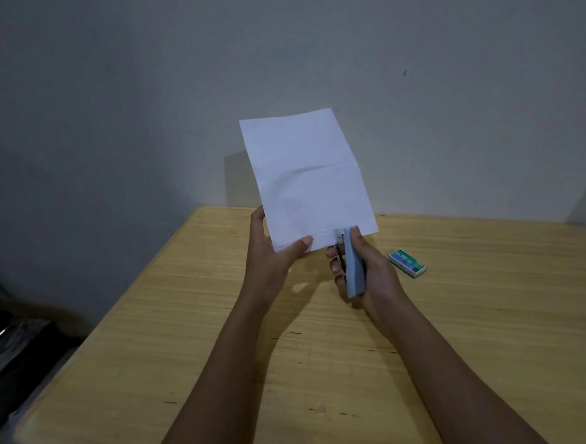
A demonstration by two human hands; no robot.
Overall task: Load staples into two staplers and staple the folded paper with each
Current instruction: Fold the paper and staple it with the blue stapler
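Head view shows your left hand (273,257) pinching the paper (308,183) at its lower left corner, thumb on the near face and fingers behind. The sheet stands upright in the air above the table (188,331), not resting on it. Your right hand (366,268) is wrapped round the blue stapler (352,266), thumb on top near the nose and fingers curled beneath, and the nose sits over the paper's bottom edge, right of your left thumb.

Expect the paper to be light and floppy. It carries a crease across the middle, and held by one corner it will likely sag or twist, so keep your pinch close to the stapler where the edge needs to stay flat.

The stapler looks small, rigid and smooth. A full wrap with the thumb near the front, as you have it, should give the squeeze without slipping.

One container is in view: a green and white staple box (408,263) lying on the table just right of your right hand. I cannot tell whether it is open, and its contents are hidden. No second stapler shows here.
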